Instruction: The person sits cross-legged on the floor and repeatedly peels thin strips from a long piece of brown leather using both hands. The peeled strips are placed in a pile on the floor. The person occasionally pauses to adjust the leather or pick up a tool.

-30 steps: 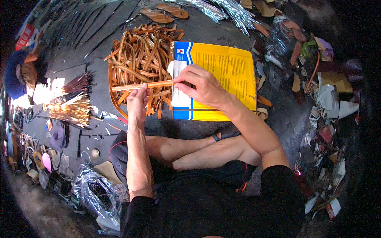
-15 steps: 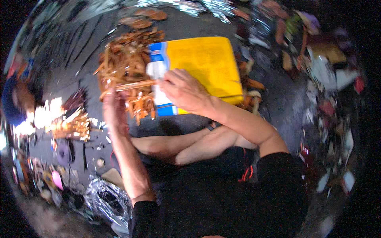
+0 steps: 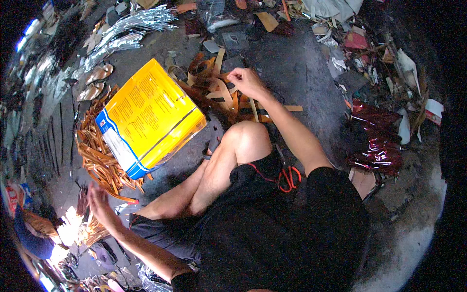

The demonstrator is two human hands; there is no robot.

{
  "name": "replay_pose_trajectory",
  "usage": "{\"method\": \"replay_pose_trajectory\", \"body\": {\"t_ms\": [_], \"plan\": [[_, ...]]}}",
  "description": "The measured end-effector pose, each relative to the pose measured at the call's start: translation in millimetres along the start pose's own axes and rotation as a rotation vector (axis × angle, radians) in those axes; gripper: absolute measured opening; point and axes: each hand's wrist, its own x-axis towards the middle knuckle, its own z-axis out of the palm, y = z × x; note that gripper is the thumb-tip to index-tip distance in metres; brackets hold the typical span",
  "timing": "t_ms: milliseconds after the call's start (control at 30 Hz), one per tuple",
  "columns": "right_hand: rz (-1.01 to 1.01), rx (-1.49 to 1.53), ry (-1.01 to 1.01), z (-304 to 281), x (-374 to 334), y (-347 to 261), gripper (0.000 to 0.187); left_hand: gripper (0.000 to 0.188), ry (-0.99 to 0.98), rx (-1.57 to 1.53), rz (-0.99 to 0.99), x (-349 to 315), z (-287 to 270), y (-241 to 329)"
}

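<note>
My right hand [image 3: 249,83] reaches over a loose heap of tan and brown leather-like strips [image 3: 226,95] on the right of a yellow box-shaped tin [image 3: 146,109]. Its thumb and fingertips are pinched on the end of a brown strip. At the lower left, my left hand [image 3: 100,207] is open, its fingers stretched out and slightly blurred, with nothing visible in it. It hovers close to a larger pile of narrow orange-brown strips [image 3: 97,153]. The tin, blue and white at one end, lies on its side between the two heaps, partly covering the left pile.
Sandals [image 3: 95,82] lie beyond the left pile, near shiny silver strips [image 3: 134,29]. A person in a dark blue top [image 3: 31,238] sits at the far left by a brightly lit bundle. Dark red glossy sheets [image 3: 374,138] and scraps cover the right side.
My view has swung right. The strip once stretched between my hands is gone from them; my right hand has moved off the tin to the right heap, and my hands are farther apart.
</note>
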Motion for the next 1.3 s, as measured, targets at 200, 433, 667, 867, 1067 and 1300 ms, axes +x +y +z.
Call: {"method": "replay_pose_trajectory", "body": {"t_ms": [200,433,667,867,1067,1300], "plan": [[-0.383,-0.394,0.118,80.3,48.9,70.0,0.029,0.038,-0.056,-0.079,-0.019,-49.5,55.5,25.1],[-0.118,0.591,-0.156,-31.2,36.6,-60.4,0.025,0.035,-0.155,0.049,0.033,-73.4,110.1,92.6],[-0.726,0.213,-0.711,-90.0,-49.5,-198.6,0.016,0.046,-0.729,-0.202,0.395,-98.1,210.1,163.7],[-0.588,0.041,-0.529,-94.3,-33.9,-196.5,0.016,0.03,-0.986,0.143,-0.106,-60.1,133.0,135.9],[-0.365,0.029,-0.543,-56.7,-14.0,-185.2,0.019,0.022,-0.655,0.169,-0.055,-19.7,64.7,112.2],[-0.812,-0.406,-0.088,-7.2,5.1,-179.7,0.022,0.02,-0.223,-0.002,-0.065,-6.3,79.2,50.1]]}}
